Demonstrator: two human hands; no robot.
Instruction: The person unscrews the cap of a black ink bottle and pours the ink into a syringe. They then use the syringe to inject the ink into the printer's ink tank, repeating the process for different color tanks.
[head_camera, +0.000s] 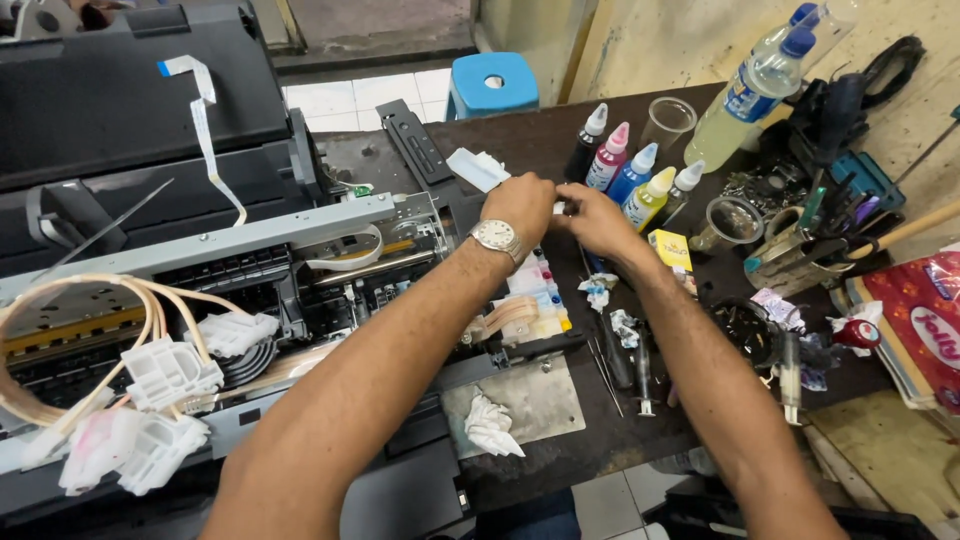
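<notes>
1. Fingers: those of the left hand (520, 205) and right hand (595, 218) meet, pinched together on a small white piece (562, 207), held above the table (560, 150); what the piece is cannot be told
2. Watch (495, 237): silver, on the left wrist
3. Cartridges (537, 295): row with coloured ends, just below the hands, beside the printer
4. Printer (200, 250): opened, left of the hands, tubes and white clips hanging loose
5. Ink bottles (630, 170): cluster just behind the right hand
6. Tissue (478, 168): white, just behind the left hand
7. Syringe (790, 365): right, well apart from the hands
</notes>
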